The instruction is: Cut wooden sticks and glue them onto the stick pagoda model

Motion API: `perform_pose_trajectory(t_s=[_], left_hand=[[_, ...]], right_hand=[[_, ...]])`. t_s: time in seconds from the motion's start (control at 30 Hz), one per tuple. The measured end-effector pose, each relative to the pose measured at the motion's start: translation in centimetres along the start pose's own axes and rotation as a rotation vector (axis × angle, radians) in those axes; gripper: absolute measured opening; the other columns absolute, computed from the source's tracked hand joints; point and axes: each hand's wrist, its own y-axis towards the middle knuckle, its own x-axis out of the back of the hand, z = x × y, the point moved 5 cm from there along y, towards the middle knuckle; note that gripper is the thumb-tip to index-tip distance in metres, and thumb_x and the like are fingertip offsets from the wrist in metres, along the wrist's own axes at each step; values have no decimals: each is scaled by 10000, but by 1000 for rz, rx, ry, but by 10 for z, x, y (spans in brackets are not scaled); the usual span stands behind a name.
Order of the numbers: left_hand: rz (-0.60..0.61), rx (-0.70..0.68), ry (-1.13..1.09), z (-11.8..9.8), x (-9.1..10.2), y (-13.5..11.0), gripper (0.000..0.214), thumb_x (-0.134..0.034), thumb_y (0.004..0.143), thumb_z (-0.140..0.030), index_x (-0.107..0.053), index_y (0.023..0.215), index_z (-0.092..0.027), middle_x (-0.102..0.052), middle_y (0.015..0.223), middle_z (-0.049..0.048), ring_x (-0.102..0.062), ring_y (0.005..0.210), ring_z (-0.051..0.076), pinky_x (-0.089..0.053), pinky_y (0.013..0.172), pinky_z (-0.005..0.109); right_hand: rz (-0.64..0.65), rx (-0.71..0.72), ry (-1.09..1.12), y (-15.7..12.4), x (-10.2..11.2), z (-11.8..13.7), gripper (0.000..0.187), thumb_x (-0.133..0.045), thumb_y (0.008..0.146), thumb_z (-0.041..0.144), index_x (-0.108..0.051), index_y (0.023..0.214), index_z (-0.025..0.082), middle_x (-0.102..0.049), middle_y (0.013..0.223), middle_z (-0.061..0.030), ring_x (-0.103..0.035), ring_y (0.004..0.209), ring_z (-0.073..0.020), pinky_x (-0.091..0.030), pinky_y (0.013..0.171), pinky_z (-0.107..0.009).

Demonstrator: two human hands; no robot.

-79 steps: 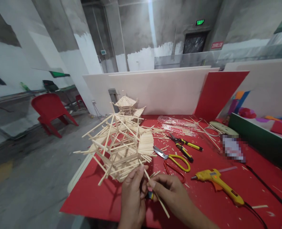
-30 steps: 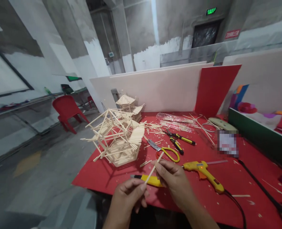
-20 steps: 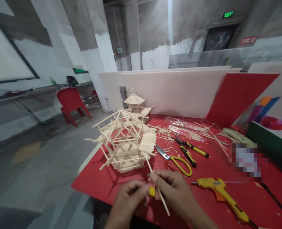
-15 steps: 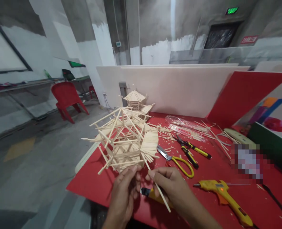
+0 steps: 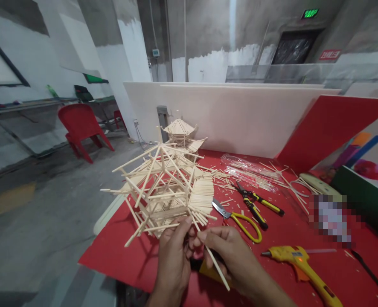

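My right hand [image 5: 224, 247] pinches a thin wooden stick [image 5: 219, 268], which slants from the model's lower right corner down toward me. An open-framed pavilion model of wooden sticks [image 5: 202, 194] stands in front of me, one roof side covered by a fan of close-laid sticks. My left hand [image 5: 174, 258] is closed at the model's near edge, its thumb by the stick's upper end; its other fingertips are partly hidden. Under my right hand lies a yellow and black tool [image 5: 210, 271], mostly covered.
Right of the model lie yellow-handled scissors [image 5: 245, 226], pliers [image 5: 256, 209] and a yellow glue gun [image 5: 299, 260] with its light on. Loose and bagged sticks [image 5: 253, 172] lie farther back. Behind stands a smaller roofed section [image 5: 180, 128], before white boards [image 5: 240, 119].
Both hands have come closer together, and my left thumb has moved up to the model's corner beside the stick. The view has shifted slightly.
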Motion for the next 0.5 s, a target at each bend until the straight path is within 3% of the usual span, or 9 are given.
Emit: perform_pose_trajectory(t_s=[0.27,0.5], left_hand=[[-1,-12,48,-2,0,3,345,-836,644,-376,-570,692,-161,-539,503,-66,-465,373,35,-302,333,110],[-7,-17,69,-1,1,6,312,-819,651,-354,-574,680,-163,-543,499,-61,-457,383,36,-289,340,115]], right_hand=[[-19,-10,46,4,-2,-2,429,-686,759,559,-728,760,132,-590,472,21,-317,292,-22,-129,318,-178],[25,38,166,10,-8,1,411,-712,734,532,-714,681,124,-589,486,4,-365,325,-39,-192,364,-210]])
